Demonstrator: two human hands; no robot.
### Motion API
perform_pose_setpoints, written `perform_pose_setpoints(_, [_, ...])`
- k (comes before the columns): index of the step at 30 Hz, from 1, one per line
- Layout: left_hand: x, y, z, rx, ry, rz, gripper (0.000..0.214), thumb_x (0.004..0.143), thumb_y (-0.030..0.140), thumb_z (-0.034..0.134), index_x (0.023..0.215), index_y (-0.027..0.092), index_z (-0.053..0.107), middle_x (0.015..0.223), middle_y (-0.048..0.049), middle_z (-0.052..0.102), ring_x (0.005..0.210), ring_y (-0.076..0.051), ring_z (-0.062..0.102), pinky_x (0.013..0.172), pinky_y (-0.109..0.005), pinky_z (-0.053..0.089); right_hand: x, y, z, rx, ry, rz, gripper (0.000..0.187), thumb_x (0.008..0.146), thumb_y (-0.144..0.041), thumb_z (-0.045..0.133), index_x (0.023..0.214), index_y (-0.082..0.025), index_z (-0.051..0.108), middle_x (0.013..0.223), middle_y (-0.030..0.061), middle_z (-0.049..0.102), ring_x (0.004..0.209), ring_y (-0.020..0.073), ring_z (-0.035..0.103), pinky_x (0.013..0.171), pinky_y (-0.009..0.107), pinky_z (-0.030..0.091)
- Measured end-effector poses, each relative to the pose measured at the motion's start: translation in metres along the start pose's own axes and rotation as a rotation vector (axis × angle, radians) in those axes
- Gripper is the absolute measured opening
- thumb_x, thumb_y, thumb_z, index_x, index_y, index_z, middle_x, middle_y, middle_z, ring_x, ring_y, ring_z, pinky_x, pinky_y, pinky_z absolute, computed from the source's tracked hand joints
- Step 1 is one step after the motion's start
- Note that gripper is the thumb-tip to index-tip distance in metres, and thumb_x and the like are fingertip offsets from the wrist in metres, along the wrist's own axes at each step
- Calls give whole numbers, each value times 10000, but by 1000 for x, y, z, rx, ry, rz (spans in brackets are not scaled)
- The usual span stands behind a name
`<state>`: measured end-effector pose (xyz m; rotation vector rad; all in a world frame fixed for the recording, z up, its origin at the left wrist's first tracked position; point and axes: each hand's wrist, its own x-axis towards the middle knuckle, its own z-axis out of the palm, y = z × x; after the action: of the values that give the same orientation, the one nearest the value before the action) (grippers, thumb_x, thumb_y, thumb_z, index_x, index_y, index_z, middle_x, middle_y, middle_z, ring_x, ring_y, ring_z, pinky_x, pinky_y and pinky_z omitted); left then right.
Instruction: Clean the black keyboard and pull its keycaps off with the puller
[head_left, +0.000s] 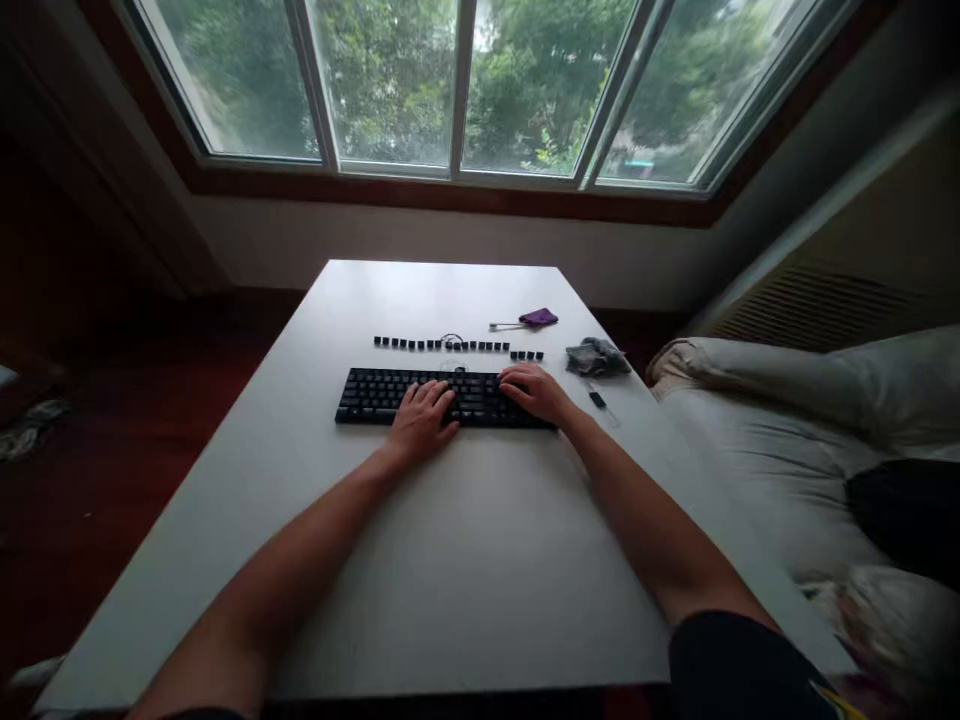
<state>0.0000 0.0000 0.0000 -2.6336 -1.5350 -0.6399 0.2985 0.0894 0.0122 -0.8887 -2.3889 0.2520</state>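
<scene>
1. My left hand (421, 420) lies on the black keyboard (375, 396), about at its middle. Its fingers are spread loose and flat over the keys, gripping nothing.
2. My right hand (534, 392) rests on the keyboard's right end. Its fingers are likewise open, lying on the keys with nothing held.
3. The keyboard sits flat on the white worktop (450, 580), lengthwise across my view, in the far half.
4. Just behind it runs a row of loose black keycaps (442, 344), apart from the keyboard, with a short gap near the row's right end.
5. Farther back on the right lies a small purple thing (538, 318); I cannot tell what it is.
6. A crumpled grey bundle (596, 357) lies right of the keycaps, near my right hand, and a small black piece (597, 399) sits just beside that wrist.
7. Pale bedding (750, 430) lies to the right of the worktop.
</scene>
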Motion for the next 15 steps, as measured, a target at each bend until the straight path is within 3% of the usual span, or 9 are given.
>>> perform_pose_setpoints(10, [1,1,-1,-16,-2,-4,551,926,438,583,1429,220,533,1536,-112,487,1454,-310,383,1247,-529,218,3,-8,1,-111,-22,46,251,1005,-402,536,1004,-249,735,1112,82,740,1107,291,635,1024,475,443])
perform_pose_setpoints(15, [1,1,-1,-12,-5,-5,552,926,435,585,1431,219,532,1542,-114,482,1457,-312,377,1244,-535,217,-1,-12,3,-107,-16,99,176,984,-350,571,1024,-244,704,1100,80,733,1053,278,646,986,449,467])
